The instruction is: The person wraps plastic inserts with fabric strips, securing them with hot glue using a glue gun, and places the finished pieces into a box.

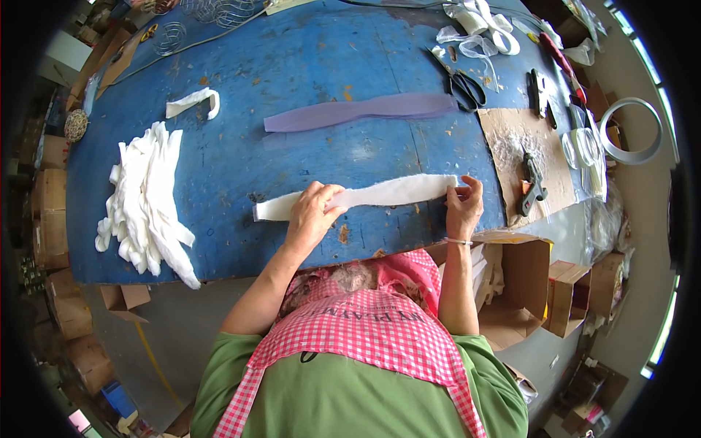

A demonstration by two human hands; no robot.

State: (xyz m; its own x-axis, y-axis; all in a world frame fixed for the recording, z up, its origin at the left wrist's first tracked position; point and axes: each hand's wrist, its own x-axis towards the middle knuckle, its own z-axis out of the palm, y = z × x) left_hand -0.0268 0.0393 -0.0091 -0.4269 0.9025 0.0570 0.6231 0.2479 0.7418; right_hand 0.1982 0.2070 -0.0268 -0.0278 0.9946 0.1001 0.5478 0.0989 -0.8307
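Note:
A long white padded strip [387,193] lies flat across the near part of the blue table [292,73]. My left hand [312,212] presses down on the strip toward its left end, fingers spread over it. The strip's right end is pinched between the fingertips of my right hand [464,204]. Beyond the strip lies a long sheer purple fabric strip [358,112], untouched.
A pile of white padded strips [150,201] lies at the table's left, with a single curled one [193,102] beyond it. Black scissors [461,84], white ribbon scraps [485,25], a cardboard sheet [522,146] with a glue gun [533,182] lie right. Open cartons [511,292] stand below.

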